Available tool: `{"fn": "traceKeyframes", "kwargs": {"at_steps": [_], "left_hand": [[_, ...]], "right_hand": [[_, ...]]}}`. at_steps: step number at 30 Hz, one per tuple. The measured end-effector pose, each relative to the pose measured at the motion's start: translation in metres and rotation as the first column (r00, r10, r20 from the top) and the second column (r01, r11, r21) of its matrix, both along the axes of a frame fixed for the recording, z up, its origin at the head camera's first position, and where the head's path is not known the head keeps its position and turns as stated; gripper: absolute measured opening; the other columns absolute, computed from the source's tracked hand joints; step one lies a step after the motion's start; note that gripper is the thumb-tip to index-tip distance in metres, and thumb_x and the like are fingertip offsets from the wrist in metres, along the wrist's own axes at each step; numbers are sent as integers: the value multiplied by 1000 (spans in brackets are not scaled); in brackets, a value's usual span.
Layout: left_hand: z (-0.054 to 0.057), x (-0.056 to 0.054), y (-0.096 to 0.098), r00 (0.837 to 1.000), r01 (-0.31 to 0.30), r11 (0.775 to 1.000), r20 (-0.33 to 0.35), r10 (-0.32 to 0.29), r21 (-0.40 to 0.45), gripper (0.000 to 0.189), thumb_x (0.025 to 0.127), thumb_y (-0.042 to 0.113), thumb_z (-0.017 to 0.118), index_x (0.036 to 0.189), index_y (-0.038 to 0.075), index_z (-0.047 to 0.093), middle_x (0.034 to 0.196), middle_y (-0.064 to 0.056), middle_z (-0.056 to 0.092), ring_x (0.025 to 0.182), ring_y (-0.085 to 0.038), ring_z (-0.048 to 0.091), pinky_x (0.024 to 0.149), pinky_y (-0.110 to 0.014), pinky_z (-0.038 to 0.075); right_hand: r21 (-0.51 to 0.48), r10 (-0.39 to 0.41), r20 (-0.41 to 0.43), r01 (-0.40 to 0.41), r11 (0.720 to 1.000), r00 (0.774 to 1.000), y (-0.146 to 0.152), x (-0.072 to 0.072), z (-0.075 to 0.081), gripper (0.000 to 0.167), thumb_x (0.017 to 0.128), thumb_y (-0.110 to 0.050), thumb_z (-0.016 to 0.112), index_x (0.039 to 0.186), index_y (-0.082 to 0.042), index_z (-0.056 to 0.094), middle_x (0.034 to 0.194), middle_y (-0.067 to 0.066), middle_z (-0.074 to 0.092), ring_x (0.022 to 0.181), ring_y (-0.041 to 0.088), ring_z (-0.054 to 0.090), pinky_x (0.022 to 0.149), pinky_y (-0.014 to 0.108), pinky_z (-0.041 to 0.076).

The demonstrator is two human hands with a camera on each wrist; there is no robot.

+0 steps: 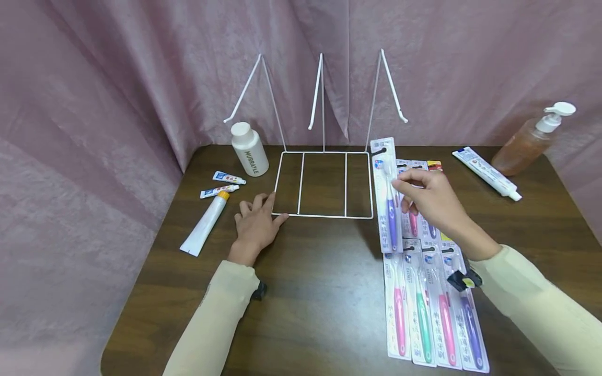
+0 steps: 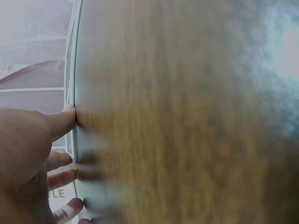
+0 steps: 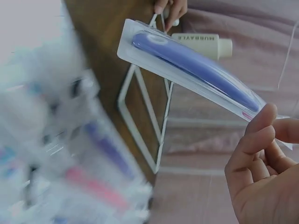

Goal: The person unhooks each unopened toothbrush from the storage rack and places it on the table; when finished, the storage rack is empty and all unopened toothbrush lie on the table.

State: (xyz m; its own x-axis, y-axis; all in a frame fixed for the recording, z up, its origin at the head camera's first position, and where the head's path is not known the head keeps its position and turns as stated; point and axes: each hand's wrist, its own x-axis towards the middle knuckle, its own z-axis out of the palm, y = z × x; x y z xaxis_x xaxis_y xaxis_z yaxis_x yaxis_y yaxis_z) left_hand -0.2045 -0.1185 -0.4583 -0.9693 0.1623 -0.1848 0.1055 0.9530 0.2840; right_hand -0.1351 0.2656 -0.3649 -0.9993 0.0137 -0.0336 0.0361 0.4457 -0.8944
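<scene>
My right hand [image 1: 430, 201] pinches a packaged toothbrush [image 1: 389, 203] with a purple handle, raised above the rows of other packs; the right wrist view shows thumb and fingers at the edge of its clear blister [image 3: 196, 65]. On the left, my left hand [image 1: 256, 224] rests with spread fingers at the near left corner of a white wire rack [image 1: 324, 216]. Its thumb touches the rack's front wire in the left wrist view. Three wire prongs [image 1: 314, 99] rise from the rack's back. Several packaged toothbrushes [image 1: 425, 308] with pink, green and purple handles lie in two rows under the right arm.
Left of the rack stand a white bottle [image 1: 251, 151], two small toothpaste tubes [image 1: 229, 177] and a white tube with a yellow cap [image 1: 206, 224]. At the right are a toothpaste tube [image 1: 486, 172] and a pump bottle [image 1: 524, 146]. A pink curtain [image 1: 423, 62] hangs behind the table.
</scene>
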Motion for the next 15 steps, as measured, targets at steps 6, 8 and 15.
{"fn": "traceKeyframes", "kwargs": {"at_steps": [6,8,15], "left_hand": [[0,-1,2,1000,5,1000,-2,-5,8,81,117,55,59,183,18,30,183,-15,35,145,-52,36,112,-69,41],[0,0,3,1000,6,1000,4,-6,6,81,117,55,59,183,18,30,183,-15,35,144,-52,36,112,-69,41],[1,3,2,1000,9,1000,6,-9,-11,81,118,57,56,184,20,27,183,-14,34,144,-52,37,114,-69,41]], "right_hand": [[12,-81,55,80,997,995,52,49,-17,27,120,-27,62,121,-2,72,71,-10,60,66,12,57,59,31,47],[2,-102,77,102,995,992,67,65,-22,25,120,-26,62,119,-5,74,71,-7,59,66,15,56,59,33,46],[40,-164,180,159,986,970,107,113,-42,23,120,-25,62,105,-20,79,69,-5,59,65,17,55,60,35,42]]}}
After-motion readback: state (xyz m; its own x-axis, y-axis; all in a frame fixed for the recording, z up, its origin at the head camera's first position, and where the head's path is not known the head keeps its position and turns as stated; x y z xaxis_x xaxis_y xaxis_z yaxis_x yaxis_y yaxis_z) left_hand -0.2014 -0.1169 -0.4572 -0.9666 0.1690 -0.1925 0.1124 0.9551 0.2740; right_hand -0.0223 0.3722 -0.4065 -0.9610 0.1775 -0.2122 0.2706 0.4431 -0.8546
